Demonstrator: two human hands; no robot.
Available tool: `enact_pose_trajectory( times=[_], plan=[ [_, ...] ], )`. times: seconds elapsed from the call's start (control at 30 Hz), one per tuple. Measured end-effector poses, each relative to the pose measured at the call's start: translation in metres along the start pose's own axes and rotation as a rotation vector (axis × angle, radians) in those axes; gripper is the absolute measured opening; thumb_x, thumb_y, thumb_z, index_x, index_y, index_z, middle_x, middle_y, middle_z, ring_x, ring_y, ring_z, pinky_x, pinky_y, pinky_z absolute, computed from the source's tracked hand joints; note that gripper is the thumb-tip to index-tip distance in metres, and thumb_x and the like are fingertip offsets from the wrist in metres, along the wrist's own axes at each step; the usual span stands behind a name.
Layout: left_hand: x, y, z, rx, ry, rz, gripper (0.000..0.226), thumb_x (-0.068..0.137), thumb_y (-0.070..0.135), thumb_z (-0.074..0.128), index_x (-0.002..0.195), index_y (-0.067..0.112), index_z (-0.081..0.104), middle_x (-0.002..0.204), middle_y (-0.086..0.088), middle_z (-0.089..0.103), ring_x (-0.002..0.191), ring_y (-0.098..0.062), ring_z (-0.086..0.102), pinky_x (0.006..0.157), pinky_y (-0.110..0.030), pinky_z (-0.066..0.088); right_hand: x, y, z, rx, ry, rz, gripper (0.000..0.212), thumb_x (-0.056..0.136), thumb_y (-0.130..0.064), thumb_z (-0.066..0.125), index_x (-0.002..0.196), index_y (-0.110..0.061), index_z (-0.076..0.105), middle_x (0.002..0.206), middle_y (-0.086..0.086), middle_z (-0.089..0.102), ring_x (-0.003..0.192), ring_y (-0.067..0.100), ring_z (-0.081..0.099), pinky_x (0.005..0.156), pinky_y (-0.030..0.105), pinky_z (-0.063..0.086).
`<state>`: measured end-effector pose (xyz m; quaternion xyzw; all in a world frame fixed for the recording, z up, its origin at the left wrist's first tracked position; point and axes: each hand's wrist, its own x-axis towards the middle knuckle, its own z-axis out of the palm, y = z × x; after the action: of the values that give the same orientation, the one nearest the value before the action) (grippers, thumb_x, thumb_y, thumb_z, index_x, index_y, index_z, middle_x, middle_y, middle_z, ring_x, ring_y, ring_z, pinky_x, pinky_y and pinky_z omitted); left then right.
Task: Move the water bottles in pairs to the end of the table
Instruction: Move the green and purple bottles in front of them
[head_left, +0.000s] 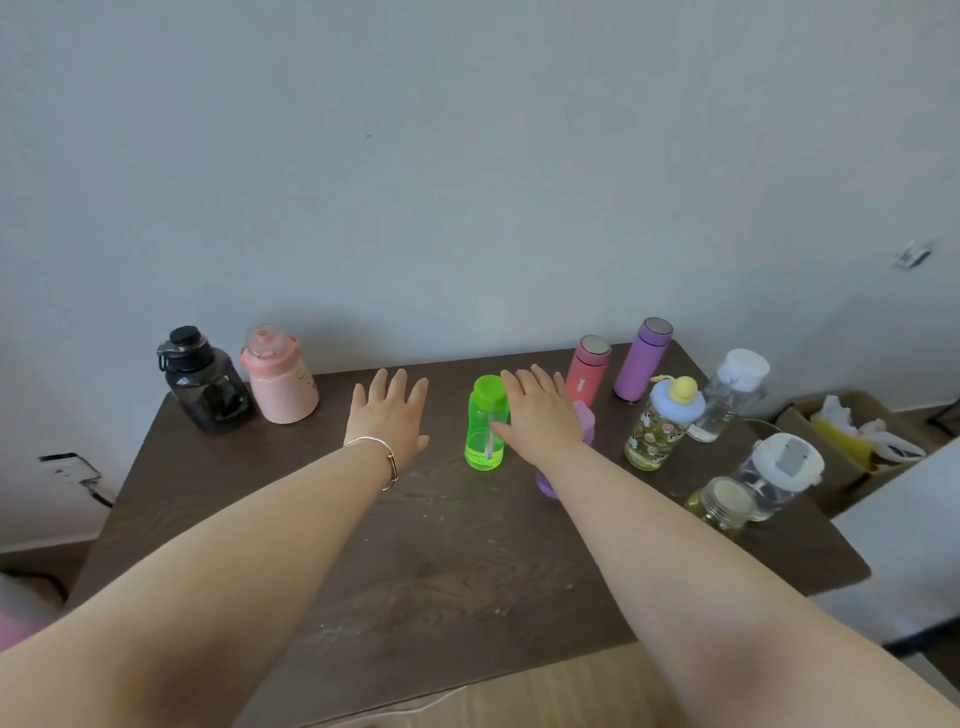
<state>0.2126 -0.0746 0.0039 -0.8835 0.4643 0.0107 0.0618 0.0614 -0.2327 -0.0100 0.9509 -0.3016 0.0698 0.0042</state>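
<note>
A dark wooden table (447, 561) holds several water bottles. A black jug (205, 382) and a pink bottle (280, 382) stand side by side at the far left. A green bottle (484, 426) stands in the middle. My left hand (388, 415) hovers open, left of the green bottle, holding nothing. My right hand (537, 413) is spread open above a lilac bottle (550, 480), which it mostly hides, and its thumb is close to the green bottle. Red (588, 370) and purple (642, 359) flasks stand at the back right.
On the right side stand a patterned bottle with a yellow-knobbed lid (660, 426), a clear bottle with a white cap (730, 395), a clear white-lidded bottle (776, 475) and a small jar (722, 504). A cardboard box (852, 441) sits beyond the table's right edge.
</note>
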Motion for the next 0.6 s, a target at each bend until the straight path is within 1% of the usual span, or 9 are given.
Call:
enact_pose_trajectory(
  times=[0.23,0.33,0.4,0.5,0.6],
  plan=[
    [0.028,0.037,0.002,-0.012,-0.034,0.071,0.085,0.097,0.048,0.060,0.163,0.022,0.013,0.172,-0.011,0.012,0.160,-0.036,0.009,0.129,-0.054,0.019,-0.018,0.050,0.006,-0.002,-0.014,0.125,0.083,0.089,-0.052,0.062,0.153,-0.012,0.026,0.153,0.011,0.039,0.147,0.032,0.026,0.121,0.050,0.016],
    [0.046,0.047,0.011,-0.043,-0.060,0.101,0.087,0.097,0.051,0.060,0.164,0.022,0.012,0.172,-0.010,0.012,0.160,-0.036,0.010,0.129,-0.054,0.020,-0.024,0.066,0.012,0.032,-0.040,0.215,0.086,0.088,-0.052,0.063,0.153,-0.011,0.026,0.154,0.013,0.037,0.145,0.032,0.029,0.119,0.050,0.022],
    [0.058,0.053,0.017,-0.080,-0.072,0.106,0.089,0.096,0.053,0.061,0.164,0.021,0.012,0.172,-0.010,0.014,0.160,-0.036,0.012,0.128,-0.054,0.022,-0.028,0.076,0.021,0.095,-0.037,0.284,0.089,0.085,-0.051,0.067,0.153,-0.011,0.025,0.150,0.012,0.041,0.139,0.031,0.036,0.115,0.049,0.029],
    [0.073,0.064,0.026,-0.179,-0.086,0.097,0.091,0.093,0.054,0.064,0.163,0.018,0.017,0.168,-0.010,0.024,0.156,-0.035,0.024,0.125,-0.052,0.030,-0.031,0.086,0.031,0.203,-0.050,0.359,0.091,0.083,-0.051,0.069,0.153,-0.012,0.025,0.146,0.011,0.045,0.131,0.031,0.044,0.108,0.045,0.039],
    [0.087,0.073,0.035,-0.373,-0.129,0.029,0.094,0.089,0.050,0.072,0.161,0.016,0.022,0.160,-0.010,0.036,0.145,-0.037,0.040,0.113,-0.050,0.044,-0.031,0.090,0.037,0.401,-0.072,0.473,0.088,0.083,-0.049,0.072,0.151,-0.015,0.026,0.144,0.010,0.046,0.128,0.031,0.048,0.099,0.044,0.045]
  ],
)
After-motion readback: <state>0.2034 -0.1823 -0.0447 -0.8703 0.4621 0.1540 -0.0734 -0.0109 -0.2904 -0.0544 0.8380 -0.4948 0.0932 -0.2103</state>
